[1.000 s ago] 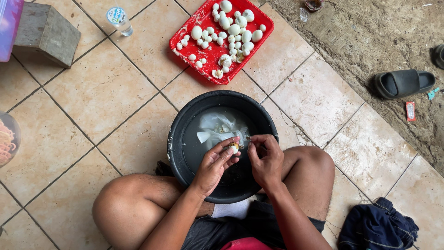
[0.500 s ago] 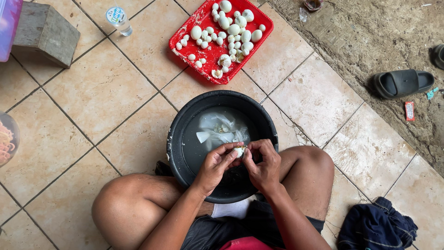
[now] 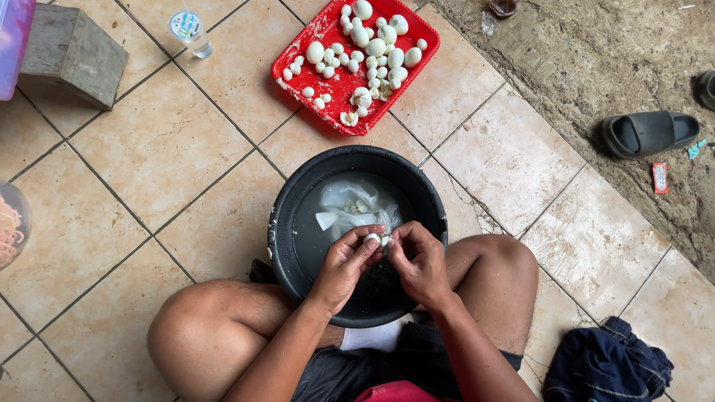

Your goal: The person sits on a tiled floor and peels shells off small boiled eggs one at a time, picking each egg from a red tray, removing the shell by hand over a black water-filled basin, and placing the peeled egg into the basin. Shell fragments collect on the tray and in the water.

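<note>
Two hands, left hand (image 3: 344, 264) and right hand (image 3: 419, 262), pinch one small white egg (image 3: 372, 239) over the black basin (image 3: 298, 223); one red tray (image 3: 294, 56) lies beyond its far rim.

A black basin (image 3: 298, 216) is seen, with white plastic (image 3: 350, 208) in it. A small white egg (image 3: 372, 238) is pinched over it. White eggs (image 3: 372, 45) are spread on a red tray (image 3: 298, 74). The tiles (image 3: 149, 149) are beige with dark grout. A black sandal (image 3: 648, 132) and a dark blue cloth (image 3: 603, 365) are shown.
</note>
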